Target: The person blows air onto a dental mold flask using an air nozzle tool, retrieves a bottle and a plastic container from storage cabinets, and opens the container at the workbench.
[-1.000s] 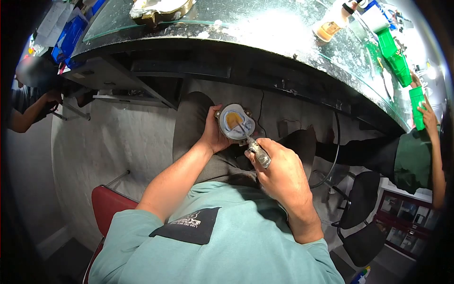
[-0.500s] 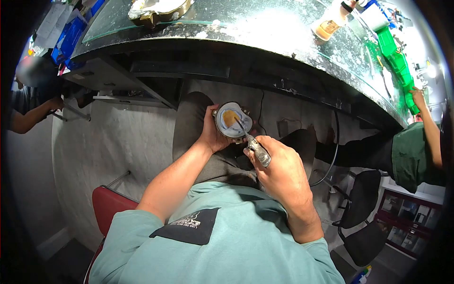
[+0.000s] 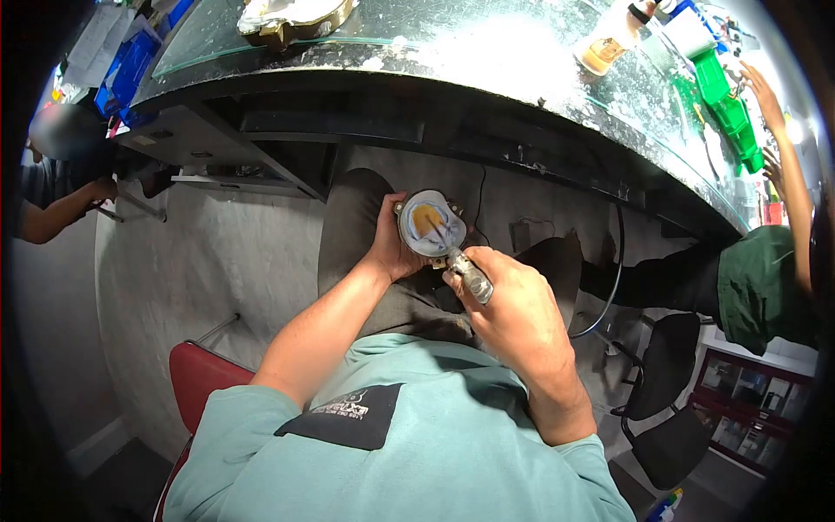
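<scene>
My left hand [image 3: 389, 239] is wrapped round the side of a round metal flask [image 3: 403, 228] over my lap. White plaster [image 3: 416, 246] fills the flask, with a yellow-orange patch [image 3: 426, 219] in its middle. In my right hand [image 3: 515, 304] is a knife-like tool [image 3: 470, 277] with a worn greyish handle. Its thin dark blade points up and left over the plaster, its tip at or close to the yellow patch. Whether the tip touches the surface I cannot tell.
A workbench [image 3: 487, 117] spotted with white residue stands ahead. On it are a plaster-filled brass-coloured container [image 3: 296, 30], a bottle [image 3: 609, 43] and green bins [image 3: 731, 113]. One co-worker [image 3: 65, 187] is at left; another's sleeve [image 3: 757, 278] shows at right. A black hose [image 3: 619, 270] hangs nearby.
The tool and my right hand have shifted slightly down and left, and the flask is turned a little. At right, the co-worker's hands have moved over the green bins, whose lower end has shifted.
</scene>
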The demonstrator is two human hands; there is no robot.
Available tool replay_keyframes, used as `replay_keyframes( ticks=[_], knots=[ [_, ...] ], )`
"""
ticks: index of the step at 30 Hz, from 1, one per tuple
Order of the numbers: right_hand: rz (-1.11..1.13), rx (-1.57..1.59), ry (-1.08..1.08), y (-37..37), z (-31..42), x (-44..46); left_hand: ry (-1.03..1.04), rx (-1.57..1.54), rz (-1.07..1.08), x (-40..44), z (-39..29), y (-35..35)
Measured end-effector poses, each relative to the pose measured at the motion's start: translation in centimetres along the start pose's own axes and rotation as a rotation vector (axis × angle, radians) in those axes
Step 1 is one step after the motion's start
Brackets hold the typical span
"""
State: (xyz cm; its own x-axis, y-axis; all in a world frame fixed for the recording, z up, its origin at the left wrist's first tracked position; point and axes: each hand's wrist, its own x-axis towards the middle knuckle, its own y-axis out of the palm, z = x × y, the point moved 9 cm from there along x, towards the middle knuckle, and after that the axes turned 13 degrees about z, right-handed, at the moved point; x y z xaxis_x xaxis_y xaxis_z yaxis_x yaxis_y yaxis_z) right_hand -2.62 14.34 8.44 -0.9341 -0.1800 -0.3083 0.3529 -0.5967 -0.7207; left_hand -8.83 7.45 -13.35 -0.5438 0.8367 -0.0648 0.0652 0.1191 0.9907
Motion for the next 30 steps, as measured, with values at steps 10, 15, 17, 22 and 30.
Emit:
replay_keyframes(
  ticks=[10, 15, 17, 22, 30],
  knots=[
    [-0.009, 0.046, 0.042, -0.3, -0.2, 0.1, 0.011, 0.016, -0.013, 0.1, 0.0, 0.0],
    [0.032, 0.019, -0.017, 0.1, 0.2, -0.3, 0.012, 0.016, 0.013, 0.3, 0.2, -0.4],
    [-0.019, 0.007, -0.038, -0.3, 0.3, -0.6, 0.024, 0.04, 0.002, 0.4, 0.2, -0.8],
    [0.014, 0.041, 0.059, -0.9, -0.3, -0.7, 0.019, 0.004, -0.017, 0.3, 0.2, 0.4],
    [0.075, 0.032, 0.054, -0.3, -0.1, -0.7, -0.038, 0.011, 0.01, 0.2, 0.5, 0.2]
  ],
)
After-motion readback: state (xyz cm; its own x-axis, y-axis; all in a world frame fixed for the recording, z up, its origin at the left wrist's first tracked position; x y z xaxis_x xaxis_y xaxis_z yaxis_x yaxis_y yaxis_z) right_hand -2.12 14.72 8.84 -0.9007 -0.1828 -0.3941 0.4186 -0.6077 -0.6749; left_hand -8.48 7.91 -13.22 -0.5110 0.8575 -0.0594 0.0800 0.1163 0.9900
